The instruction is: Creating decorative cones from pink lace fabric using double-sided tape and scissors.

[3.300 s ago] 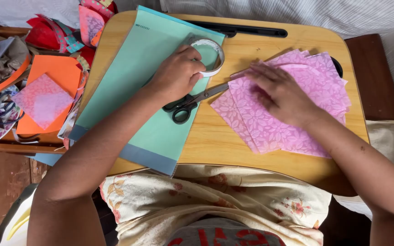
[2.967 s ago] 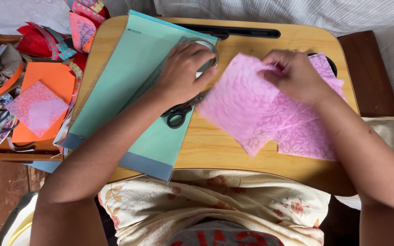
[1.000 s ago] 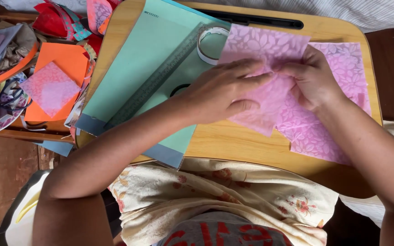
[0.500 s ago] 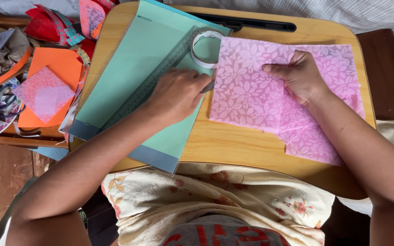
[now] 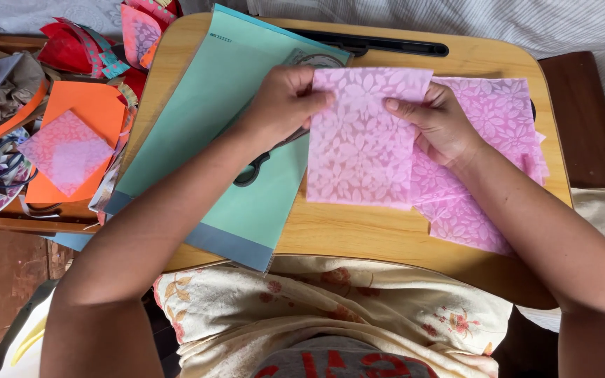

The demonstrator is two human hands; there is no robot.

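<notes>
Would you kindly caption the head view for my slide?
Both hands, left hand and right hand, hold a pink sheet over a wooden tray.

Left hand fingers pinched closed, right hand fingers pinched too, both forearms reaching forward

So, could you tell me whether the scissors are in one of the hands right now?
No, the scissors lie on the teal mat, while both hands pinch the pink sheet.

Both hands, left hand and right hand, pinch a pink floral sheet above the wooden counter, beside a green mat.
</notes>
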